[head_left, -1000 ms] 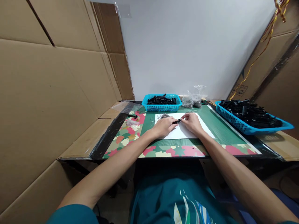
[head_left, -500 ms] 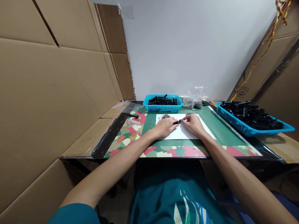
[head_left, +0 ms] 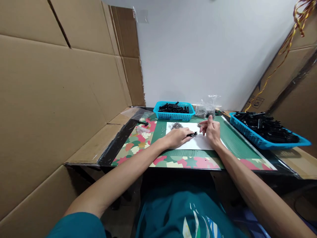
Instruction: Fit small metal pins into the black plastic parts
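My left hand (head_left: 177, 137) rests on the white sheet (head_left: 195, 144), closed around a small black plastic part (head_left: 192, 134) whose end sticks out past the fingertips. To its right, my right hand (head_left: 211, 131) is lifted off that part, thumb raised and the other fingers loosely bent and apart, with nothing visible in them. Beside those fingers lies a small heap of tiny metal pieces (head_left: 199, 125), partly hidden by the hand. A larger heap of tiny metal pieces (head_left: 176, 125) lies behind my left hand.
A blue basket (head_left: 174, 116) of black parts stands at the back, and a larger blue basket (head_left: 260, 142) of them at the right. Clear plastic bags (head_left: 205, 110) sit by the wall. Another black piece (head_left: 143, 123) lies on the patterned mat (head_left: 135, 143). Cardboard (head_left: 61, 99) walls the left side.
My right hand has let go of the black part and moved right and upward, its thumb now raised. My left hand keeps hold of the part. The view has shifted slightly.
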`<state>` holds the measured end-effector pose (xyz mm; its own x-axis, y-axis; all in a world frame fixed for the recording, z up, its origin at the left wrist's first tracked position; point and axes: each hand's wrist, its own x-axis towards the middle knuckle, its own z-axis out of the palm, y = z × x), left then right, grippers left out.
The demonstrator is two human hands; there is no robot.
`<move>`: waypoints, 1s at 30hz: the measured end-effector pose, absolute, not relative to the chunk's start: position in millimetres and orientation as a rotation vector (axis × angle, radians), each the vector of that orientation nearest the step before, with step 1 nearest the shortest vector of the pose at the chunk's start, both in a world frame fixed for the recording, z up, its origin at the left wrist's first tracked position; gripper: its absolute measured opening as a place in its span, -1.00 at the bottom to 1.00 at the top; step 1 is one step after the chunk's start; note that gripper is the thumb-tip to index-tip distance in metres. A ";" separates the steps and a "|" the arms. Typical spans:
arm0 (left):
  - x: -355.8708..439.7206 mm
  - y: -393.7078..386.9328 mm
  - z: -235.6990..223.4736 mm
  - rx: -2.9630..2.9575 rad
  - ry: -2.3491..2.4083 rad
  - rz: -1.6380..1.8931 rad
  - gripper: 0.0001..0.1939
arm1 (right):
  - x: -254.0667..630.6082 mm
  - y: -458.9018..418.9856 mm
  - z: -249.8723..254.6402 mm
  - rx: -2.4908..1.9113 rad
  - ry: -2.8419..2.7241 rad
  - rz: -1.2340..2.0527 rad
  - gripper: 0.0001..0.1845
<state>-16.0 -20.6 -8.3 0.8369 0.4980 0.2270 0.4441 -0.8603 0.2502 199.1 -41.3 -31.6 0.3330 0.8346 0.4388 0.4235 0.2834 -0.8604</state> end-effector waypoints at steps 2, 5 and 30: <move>-16.3 -20.7 -8.7 2.831 0.693 0.427 -0.59 | 199.9 -41.5 -31.2 -1.253 -1.235 0.426 0.09; -16.5 -20.4 -9.6 2.822 0.652 0.436 -0.60 | 203.0 -41.1 -31.8 -1.275 -1.232 0.408 0.10; -11.1 -17.0 -13.2 2.685 0.607 0.494 -0.65 | 198.0 -39.3 -28.0 -1.457 -1.309 0.266 -0.07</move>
<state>-11.1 -17.0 -13.2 0.8478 0.4644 0.2560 0.3448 -0.8495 0.3993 198.0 -39.3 -28.0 0.3627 0.8047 0.4700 0.5576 0.2167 -0.8014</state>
